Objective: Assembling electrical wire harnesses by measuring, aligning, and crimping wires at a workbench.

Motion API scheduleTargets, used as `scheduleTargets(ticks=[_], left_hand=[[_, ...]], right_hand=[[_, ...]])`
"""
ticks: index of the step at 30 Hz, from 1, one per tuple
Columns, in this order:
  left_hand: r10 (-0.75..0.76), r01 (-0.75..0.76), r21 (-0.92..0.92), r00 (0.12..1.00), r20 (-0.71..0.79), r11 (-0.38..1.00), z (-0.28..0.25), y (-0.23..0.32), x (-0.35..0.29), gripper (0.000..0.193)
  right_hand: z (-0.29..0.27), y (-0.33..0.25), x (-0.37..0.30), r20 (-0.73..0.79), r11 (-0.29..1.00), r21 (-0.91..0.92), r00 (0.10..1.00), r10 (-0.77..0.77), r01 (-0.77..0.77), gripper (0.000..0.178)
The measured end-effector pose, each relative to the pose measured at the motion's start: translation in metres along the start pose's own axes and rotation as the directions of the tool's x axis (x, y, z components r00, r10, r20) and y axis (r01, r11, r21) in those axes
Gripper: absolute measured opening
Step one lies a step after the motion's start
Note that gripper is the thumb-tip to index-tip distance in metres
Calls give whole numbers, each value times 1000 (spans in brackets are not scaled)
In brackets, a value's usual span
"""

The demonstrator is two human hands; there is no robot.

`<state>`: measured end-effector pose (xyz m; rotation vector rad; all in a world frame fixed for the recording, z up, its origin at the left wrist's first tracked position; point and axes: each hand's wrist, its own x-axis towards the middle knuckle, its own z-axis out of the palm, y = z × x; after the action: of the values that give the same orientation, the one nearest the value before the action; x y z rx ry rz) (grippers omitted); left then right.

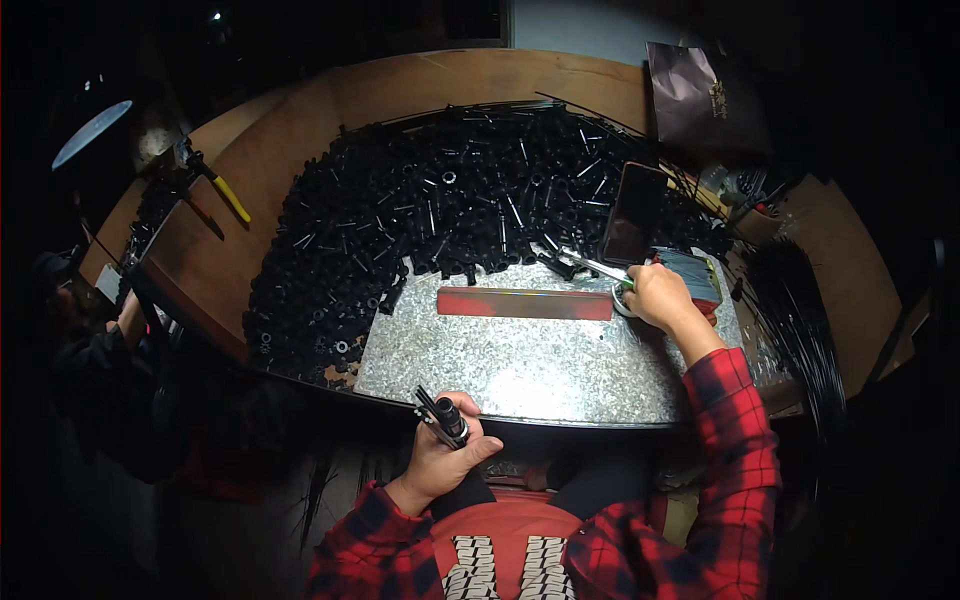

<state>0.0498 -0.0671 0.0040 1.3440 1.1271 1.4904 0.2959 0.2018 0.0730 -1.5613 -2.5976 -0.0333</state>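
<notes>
My left hand (447,455) is closed around a black tubular part (452,422) just off the front edge of the worktop. Thin black strips (428,402) stick up beside the tube from the same grip. Farther off on the right, my right hand (660,297) grips what look like scissors (598,264), their silver blades toward the heap and a bit of green at the handle. A long red bar (525,304) lies on the speckled grey worktop (520,365), left of the right hand. Behind it spreads a big heap of black tubular parts (440,200), some with shiny metal pins.
A dark phone-like slab (635,212) leans behind my right hand, near a grey-blue bundle (688,275). Long black strips (800,320) hang over the right edge. A wooden wall (440,85) rings the heap; a paper bag (705,100) stands behind. A yellow-handled tool (232,200) hangs left.
</notes>
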Motion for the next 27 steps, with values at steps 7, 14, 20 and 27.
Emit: scheduleTargets(ticks=[7,14,20,27], left_hand=[[35,-37,55,999,25,998,-4,-4,3,44],[23,-26,57,998,56,998,3,3,7,49],[-94,94,32,995,25,995,10,7,9,62],[3,-3,-149,1000,4,989,18,4,15,77]], right_hand=[[4,-1,-5,-88,988,151,995,45,-31,16],[10,-20,-21,-318,895,436,947,55,95,11],[7,-104,-85,-1,348,936,991,-135,48,17],[21,-165,-126,-460,196,833,845,-273,517,9]])
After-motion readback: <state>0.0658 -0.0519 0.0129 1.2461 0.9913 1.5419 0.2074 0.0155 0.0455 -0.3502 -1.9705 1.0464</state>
